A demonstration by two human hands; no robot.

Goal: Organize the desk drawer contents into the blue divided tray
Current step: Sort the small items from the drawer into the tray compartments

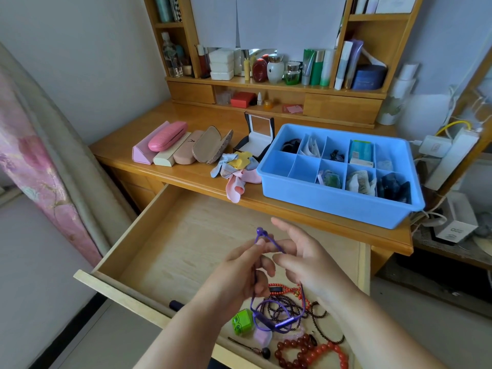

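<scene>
Wooden table (186,115) with a shelf unit along its far edge, stocked with bottles and jars. Open wooden drawer (170,235) pulled out below the table's near edge; far and left portions bare, contents gathered in its near right corner.

Blue divided tray (332,201) set on the table's right end, near edge close to the table's front edge. Ten compartments in two rows; most on the right hold small items, the two near-left compartments bare.

Row of glasses cases (170,145) on the table's left half: pink ones, a cream one, an open tan one. Open black-and-white gift box (257,141) just left of the tray's far corner. Pile of cleaning cloths (235,169) beside the tray's left wall, one pink cloth hanging over the table's front edge.

Left hand (239,272) above the drawer, fingers pinched on a purple earphone cable (269,310); earbud end looped above the fingertips, remainder trailing down into the drawer's near right corner. Right hand (300,259) alongside, fingers spread loosely, cable passing by its fingers; grip there cannot be determined.

Beaded bracelets (306,350), red and dark, heaped in the drawer's near right corner under the cable. Small green case (242,322) just left of the beads.
</scene>
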